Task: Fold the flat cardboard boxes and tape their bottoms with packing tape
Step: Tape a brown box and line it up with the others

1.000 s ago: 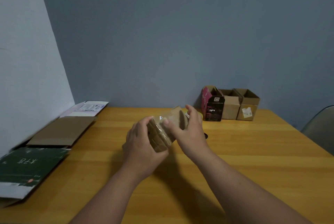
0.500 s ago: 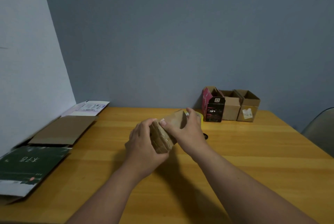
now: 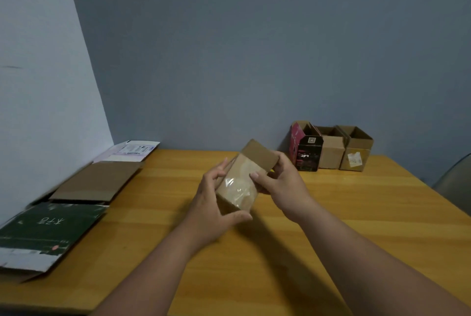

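I hold a small brown cardboard box (image 3: pixel 244 178) above the middle of the wooden table (image 3: pixel 356 213), tilted with its taped face toward me. Clear packing tape shines across that face. My left hand (image 3: pixel 216 211) grips the box from the left and below, thumb under its near end. My right hand (image 3: pixel 283 183) grips its right side, thumb pressed on the taped face. A bit of yellow (image 3: pixel 272 170) shows behind my right fingers; what it is stays hidden.
Three upright open boxes stand at the back right: a pink-and-black one (image 3: pixel 305 150) and two brown ones (image 3: pixel 331 148) (image 3: pixel 355 148). Flat cardboard lies along the left edge: a white sheet (image 3: pixel 132 150), a brown one (image 3: pixel 99 180), a dark green one (image 3: pixel 48 229). A chair back (image 3: pixel 456 183) shows at right.
Both hands have turned the box, so its taped face now points up toward me. The box sits slightly higher than before.
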